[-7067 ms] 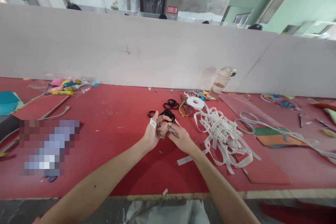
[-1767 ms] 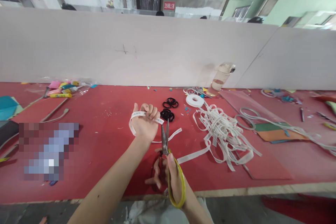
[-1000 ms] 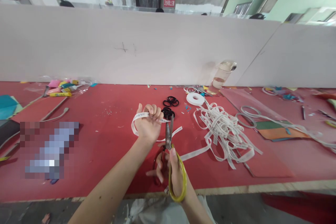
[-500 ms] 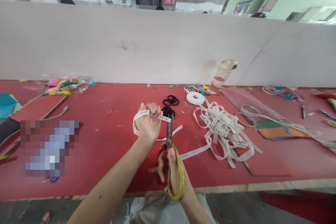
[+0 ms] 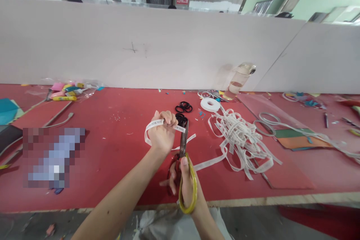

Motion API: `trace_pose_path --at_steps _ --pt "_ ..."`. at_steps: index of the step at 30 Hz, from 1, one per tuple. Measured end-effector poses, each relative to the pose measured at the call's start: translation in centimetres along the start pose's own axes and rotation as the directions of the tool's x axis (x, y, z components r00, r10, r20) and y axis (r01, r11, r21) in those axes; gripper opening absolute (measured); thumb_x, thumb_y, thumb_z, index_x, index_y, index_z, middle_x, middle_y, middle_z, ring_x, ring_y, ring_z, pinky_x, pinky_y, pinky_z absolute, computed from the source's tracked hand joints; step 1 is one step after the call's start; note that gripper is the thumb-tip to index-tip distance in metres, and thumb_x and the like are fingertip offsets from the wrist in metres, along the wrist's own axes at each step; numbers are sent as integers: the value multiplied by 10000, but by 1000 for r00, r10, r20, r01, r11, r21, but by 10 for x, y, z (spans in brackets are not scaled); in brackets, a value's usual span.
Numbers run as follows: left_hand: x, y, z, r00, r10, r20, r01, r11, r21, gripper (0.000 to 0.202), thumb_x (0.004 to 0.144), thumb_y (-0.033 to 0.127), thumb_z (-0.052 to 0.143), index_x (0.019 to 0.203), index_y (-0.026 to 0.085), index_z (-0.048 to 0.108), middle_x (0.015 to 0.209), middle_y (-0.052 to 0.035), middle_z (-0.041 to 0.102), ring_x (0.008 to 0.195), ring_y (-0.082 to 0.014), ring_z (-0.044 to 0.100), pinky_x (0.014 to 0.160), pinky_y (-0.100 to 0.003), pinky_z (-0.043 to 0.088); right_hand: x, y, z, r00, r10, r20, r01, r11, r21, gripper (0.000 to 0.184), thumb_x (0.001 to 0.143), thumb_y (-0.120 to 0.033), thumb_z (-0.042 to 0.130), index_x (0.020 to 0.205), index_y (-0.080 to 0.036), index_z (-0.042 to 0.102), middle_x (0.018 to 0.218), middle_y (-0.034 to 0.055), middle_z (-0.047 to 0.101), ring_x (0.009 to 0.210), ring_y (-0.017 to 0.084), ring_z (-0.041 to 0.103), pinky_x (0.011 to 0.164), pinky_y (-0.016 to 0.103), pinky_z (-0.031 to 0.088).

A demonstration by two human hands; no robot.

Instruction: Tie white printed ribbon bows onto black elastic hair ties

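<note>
My left hand (image 5: 162, 135) is closed on a white ribbon (image 5: 154, 123) printed with "FOR YOU". One part of the ribbon loops past the wrist side, and a short end reaches right to the scissor blades. In my right hand (image 5: 187, 183) is a pair of scissors (image 5: 183, 146) with a yellow and a red handle, its blades pointing away from me. The blade tips meet the ribbon end; whether they have cut it I cannot tell. Another ribbon piece (image 5: 191, 139) lies behind the blades. A tangled heap of printed white ribbon (image 5: 239, 135) spreads to the right.
Black rings (image 5: 183, 107) and a white ribbon roll (image 5: 210, 104) lie beyond my hands on the red table (image 5: 112, 180). A bottle of liquid (image 5: 237, 84) stands near the white partition (image 5: 174, 52). Coloured sheets (image 5: 298, 138) and cords lie right, bagged items (image 5: 67, 92) left.
The scissor blades look closer together at the ribbon end. My left hand has shifted slightly to the right with the ribbon still in it.
</note>
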State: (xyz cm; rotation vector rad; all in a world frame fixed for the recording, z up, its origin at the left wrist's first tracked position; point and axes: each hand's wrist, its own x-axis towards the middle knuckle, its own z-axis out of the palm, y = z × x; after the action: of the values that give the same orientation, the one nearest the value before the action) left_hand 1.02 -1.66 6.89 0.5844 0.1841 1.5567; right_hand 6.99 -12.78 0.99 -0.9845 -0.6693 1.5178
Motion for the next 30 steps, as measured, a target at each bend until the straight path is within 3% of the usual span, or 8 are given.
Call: trace_pose_path --at_steps 5,10,15,20,30 --pt "-1 0 2 999 17 35 -17 1000 14 502 975 308 325 538 140 505 600 5 275 564 -109 331 545 -260 284 -3 -5 4 1000 13 -23 -13 1000 -12 622 725 -806 531 837 -203 427 566 -130 426 284 -4 340 471 256 554" --pt "0 0 1 998 34 43 -36 999 32 505 973 304 319 535 141 510 604 4 272 564 -111 328 547 -263 280 -5 -7 6 999 12 -30 -13 999 -48 634 739 -818 495 738 -191 401 539 -120 416 279 -4 342 477 265 564" --pt "-1 0 1 998 37 44 -39 999 32 510 973 293 316 530 139 516 597 -3 288 567 -113 326 546 -265 277 -4 -8 7 999 17 -52 -18 999 -29 642 708 -826 525 819 -201 426 543 -128 430 268 4 344 456 269 559" --pt "-1 0 1 998 32 50 -33 999 30 516 975 294 313 525 139 512 597 -2 287 566 -113 323 547 -263 282 -4 -7 8 998 28 -61 -30 999 -42 653 697 -830 533 741 -194 397 542 -124 431 264 3 360 447 262 553" --pt "-2 0 3 999 21 35 -23 997 76 535 986 311 292 511 149 475 600 3 261 560 -117 328 543 -261 301 -5 1 5 995 42 -88 -47 998 -50 599 783 -787 478 719 -196 413 476 -114 394 246 19 345 364 207 481"
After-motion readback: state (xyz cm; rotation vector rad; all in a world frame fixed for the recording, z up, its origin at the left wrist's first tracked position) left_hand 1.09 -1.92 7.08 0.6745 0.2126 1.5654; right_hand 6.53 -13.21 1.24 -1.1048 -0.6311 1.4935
